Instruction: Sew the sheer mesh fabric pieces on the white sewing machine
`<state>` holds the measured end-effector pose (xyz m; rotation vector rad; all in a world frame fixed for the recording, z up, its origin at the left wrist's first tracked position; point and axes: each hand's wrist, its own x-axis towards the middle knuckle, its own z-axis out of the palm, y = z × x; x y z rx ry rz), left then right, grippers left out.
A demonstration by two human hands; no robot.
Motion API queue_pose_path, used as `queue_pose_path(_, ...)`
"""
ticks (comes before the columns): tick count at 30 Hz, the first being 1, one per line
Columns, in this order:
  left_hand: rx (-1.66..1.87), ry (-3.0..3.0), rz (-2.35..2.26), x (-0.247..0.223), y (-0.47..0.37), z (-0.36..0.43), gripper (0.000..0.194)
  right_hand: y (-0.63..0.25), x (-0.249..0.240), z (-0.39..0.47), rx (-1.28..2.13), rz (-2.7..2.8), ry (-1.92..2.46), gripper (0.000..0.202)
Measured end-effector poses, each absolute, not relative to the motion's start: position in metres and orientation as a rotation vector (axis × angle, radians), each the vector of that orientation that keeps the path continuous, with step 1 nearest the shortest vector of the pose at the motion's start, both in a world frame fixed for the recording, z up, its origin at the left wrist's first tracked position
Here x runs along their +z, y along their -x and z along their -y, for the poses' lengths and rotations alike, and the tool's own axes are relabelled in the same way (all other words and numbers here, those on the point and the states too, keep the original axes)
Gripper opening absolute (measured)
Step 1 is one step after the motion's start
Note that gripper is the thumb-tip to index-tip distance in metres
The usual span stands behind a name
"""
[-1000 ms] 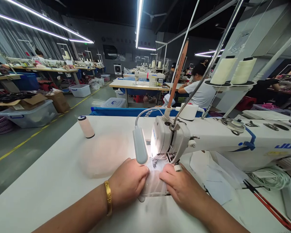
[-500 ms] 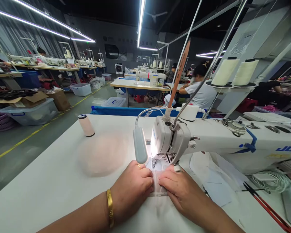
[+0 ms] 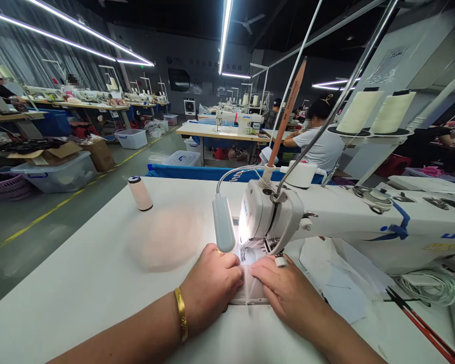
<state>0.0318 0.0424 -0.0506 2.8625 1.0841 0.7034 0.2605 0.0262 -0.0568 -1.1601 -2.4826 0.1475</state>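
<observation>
A second ago my left hand (image 3: 212, 288) was farther from my right hand (image 3: 288, 290), and its fingers were curled up more. Then it slid to the right. Now my two hands are close together, with just a small gap between them, and my ring shows. My right hand has stayed in about the same place.

The thin pale cloth (image 3: 256, 290) is between my hands, at the near side of the sewing machine (image 3: 256, 217). It goes from the needle spot toward me. A line runs down its middle. Its near end was blurry before, and now I can see it better, so I think it is moving less.

My fingers are on the cloth, left and right of that line. I can't tell if I am pinching it or only pushing it down, because my fingertips and thumbs are partly hidden. To me, having my hands closer means I can keep the cloth flat and straight near the needle.

The little lamp (image 3: 223, 225) hangs just past my left hand. The pink spool (image 3: 140, 193) hasn't moved from the far left of the white table (image 3: 109, 263).
</observation>
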Motion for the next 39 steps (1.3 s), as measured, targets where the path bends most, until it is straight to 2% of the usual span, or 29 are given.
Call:
queue_pose_path(5, 0.780, -2.852, -1.045, -0.054, -0.033, -0.039, 0.025, -0.262, -0.060, -0.027, 0.099, 2.438, 1.150, 0.045)
queue_pose_path(11, 0.850, -2.778, -0.921, -0.051, -0.031, -0.020, 0.024, -0.260, -0.052, -0.020, 0.225, 2.523, 0.921, 0.032)
queue_pose_path(27, 0.868, -2.832, -0.946, -0.054, -0.028, -0.026, 0.028, -0.258, -0.054, -0.022, 0.233, 2.505, 0.987, 0.032)
queue_pose_path(39, 0.625, -2.863, -1.113, -0.055, -0.029, -0.044, 0.020, -0.257, -0.063, -0.030, 0.105, 2.454, 1.184, 0.044)
